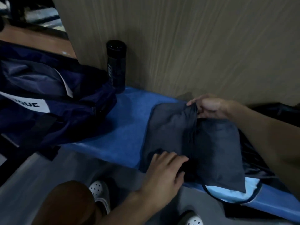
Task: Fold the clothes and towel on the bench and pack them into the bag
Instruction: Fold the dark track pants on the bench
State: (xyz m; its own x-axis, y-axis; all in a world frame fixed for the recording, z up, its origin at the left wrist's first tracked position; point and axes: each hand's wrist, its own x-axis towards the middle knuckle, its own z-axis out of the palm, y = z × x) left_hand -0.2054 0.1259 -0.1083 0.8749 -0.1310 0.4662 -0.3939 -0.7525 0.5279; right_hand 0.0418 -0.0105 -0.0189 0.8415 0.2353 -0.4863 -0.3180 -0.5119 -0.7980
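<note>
A dark grey garment lies partly folded on the blue bench. My right hand pinches its far edge near the wall and lifts a fold. My left hand grips the garment's near edge at the bench front, fingers curled into the cloth. A light blue towel with dark trim shows under the garment at the front right. More black clothing lies to the right, partly hidden by my right arm. The navy bag sits open at the left end of the bench.
A black bottle stands upright against the wooden wall, between the bag and the garment. Grey floor runs in front of the bench, where my knee and white perforated shoes are.
</note>
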